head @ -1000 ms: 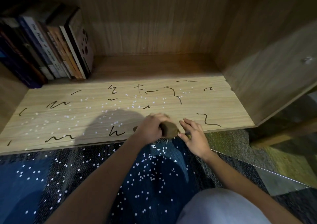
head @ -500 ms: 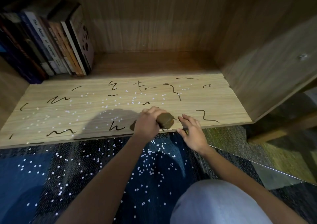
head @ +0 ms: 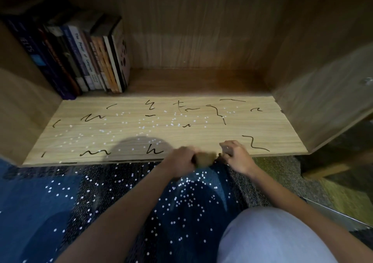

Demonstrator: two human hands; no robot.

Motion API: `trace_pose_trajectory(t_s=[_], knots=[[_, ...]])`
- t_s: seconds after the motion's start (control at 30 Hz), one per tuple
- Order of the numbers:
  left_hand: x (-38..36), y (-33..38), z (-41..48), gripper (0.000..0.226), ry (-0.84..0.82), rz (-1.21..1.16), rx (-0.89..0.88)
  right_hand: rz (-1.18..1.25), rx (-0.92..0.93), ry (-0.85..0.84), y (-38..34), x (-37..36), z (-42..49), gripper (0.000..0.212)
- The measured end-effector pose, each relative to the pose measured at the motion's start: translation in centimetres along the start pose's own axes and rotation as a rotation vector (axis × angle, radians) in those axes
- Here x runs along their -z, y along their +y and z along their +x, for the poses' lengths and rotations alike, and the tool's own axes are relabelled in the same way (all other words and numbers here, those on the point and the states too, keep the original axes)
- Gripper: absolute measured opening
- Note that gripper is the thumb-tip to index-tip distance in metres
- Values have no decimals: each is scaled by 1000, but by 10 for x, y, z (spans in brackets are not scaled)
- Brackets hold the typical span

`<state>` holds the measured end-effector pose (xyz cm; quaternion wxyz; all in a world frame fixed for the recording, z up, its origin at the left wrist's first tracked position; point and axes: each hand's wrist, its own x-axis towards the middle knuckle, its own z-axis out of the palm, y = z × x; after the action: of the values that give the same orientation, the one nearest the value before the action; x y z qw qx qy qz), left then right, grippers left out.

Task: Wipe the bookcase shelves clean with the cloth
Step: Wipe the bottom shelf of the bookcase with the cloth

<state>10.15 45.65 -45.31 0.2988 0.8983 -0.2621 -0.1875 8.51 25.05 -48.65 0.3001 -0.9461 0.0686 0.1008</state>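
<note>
The bottom shelf [head: 141,133] of a wooden bookcase is light wood, marked with several black squiggles and sprinkled with small white specks. My left hand [head: 181,160] grips a bunched brown cloth [head: 204,159] right at the shelf's front edge, blurred by motion. My right hand [head: 235,154] rests at the front edge just right of the cloth, fingers bent down on the wood, holding nothing. A black squiggle [head: 255,143] lies just right of that hand.
A row of upright books [head: 84,57] fills the shelf's back left corner. The bookcase's right side panel [head: 323,93] angles out. White specks dot the blue carpet [head: 60,202] below the shelf. My knee in light trousers [head: 272,236] is at the lower right.
My left hand has pulled the cloth back from the shelf surface toward its front edge. My right hand stays at the edge. The camera has tilted, showing more of the books.
</note>
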Motion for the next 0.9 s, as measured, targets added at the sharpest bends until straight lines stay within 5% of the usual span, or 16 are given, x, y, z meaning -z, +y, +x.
trace_pose_trajectory(t_s=[0.17,0.33,0.53,0.7,0.8,0.9], knots=[[13,-11,-13,37,169,-135,24,194,81,-14,-45,10,-11,32],[22,-16,-22,25,379,-374,257,389,95,-58,-82,10,-18,19],[12,-3,-28,30,428,-480,294,803,-7,-293,-104,-2,-25,37],[1,1,-32,42,249,-641,182,687,12,-178,-103,2,-16,18],[5,-4,-31,46,335,-649,166,635,-18,-115,-102,15,6,14],[5,-20,-28,39,411,-475,247,376,-78,-32,-87,23,38,37]])
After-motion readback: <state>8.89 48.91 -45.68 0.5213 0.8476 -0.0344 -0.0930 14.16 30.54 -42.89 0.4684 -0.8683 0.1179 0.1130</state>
